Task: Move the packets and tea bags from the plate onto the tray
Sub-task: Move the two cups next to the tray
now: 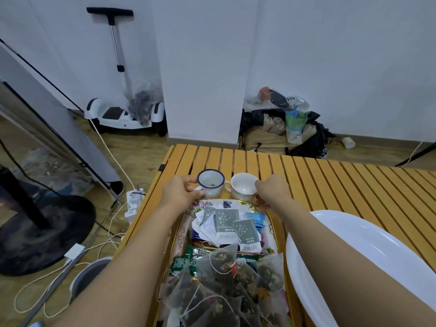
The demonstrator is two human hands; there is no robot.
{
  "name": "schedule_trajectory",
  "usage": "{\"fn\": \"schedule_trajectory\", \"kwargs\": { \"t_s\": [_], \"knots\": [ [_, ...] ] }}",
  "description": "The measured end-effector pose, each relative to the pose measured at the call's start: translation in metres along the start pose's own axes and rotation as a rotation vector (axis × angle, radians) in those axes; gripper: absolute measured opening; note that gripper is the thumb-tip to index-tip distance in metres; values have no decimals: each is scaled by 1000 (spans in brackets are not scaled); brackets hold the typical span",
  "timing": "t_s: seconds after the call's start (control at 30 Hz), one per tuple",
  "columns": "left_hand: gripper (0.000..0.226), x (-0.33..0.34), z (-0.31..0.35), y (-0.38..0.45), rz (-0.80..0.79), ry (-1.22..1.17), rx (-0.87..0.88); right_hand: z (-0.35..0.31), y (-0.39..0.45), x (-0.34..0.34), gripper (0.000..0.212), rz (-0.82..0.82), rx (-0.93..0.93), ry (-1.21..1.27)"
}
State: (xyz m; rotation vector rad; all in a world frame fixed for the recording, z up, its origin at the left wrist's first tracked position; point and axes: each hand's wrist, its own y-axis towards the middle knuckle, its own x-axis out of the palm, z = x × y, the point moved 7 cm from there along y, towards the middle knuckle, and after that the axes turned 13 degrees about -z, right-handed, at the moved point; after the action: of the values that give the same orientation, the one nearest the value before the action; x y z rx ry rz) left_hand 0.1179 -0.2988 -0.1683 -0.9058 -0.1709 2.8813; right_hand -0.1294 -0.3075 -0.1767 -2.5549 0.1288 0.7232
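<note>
A floral tray [224,204] with a gold rim lies lengthwise in front of me on the slatted table. It holds grey sachets [226,220], blue packets [257,218], green packets [183,264] and several mesh pyramid tea bags [224,263] nearest me. The white plate [377,244] sits right of the tray, bare where visible and partly hidden by my right forearm. My left hand [179,192] curls over the tray's far left corner. My right hand [271,192] pinches the far right corner of the rim.
Just beyond the tray stand a blue-rimmed enamel mug [210,185] and a white cup [244,187], close to my fingers. The wooden slat table [330,180] stretches to the right. A power strip [134,199] and cables lie on the floor at left.
</note>
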Motion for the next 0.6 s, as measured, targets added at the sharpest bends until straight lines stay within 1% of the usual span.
{"fn": "schedule_trajectory", "kwargs": {
  "t_s": [0.07, 0.13, 0.23, 0.37, 0.47, 0.53, 0.6],
  "knots": [
    [45, 0, -2, 0, -39, -4, 5, 2, 1, -2, 14, -13, -27, -5],
    [44, 3, -3, -3, -89, -22, -8, 4, 1, -1, 20, -44, -46, 11],
    [42, 5, -3, -12, -133, -33, -24, 5, -5, -4, 26, -13, -87, -30],
    [36, -7, -3, -38, -79, 19, -59, 11, -44, -24, 27, 154, -207, -249],
    [32, -14, -4, -72, -49, 79, -75, 31, -86, -42, 26, 245, -245, -313],
    [30, -13, -8, -94, -42, 113, -85, 48, -103, -43, 21, 226, -253, -350],
    [30, -7, -11, -117, -54, 122, -89, 62, -120, -37, 20, 166, -278, -372]
  ]
}}
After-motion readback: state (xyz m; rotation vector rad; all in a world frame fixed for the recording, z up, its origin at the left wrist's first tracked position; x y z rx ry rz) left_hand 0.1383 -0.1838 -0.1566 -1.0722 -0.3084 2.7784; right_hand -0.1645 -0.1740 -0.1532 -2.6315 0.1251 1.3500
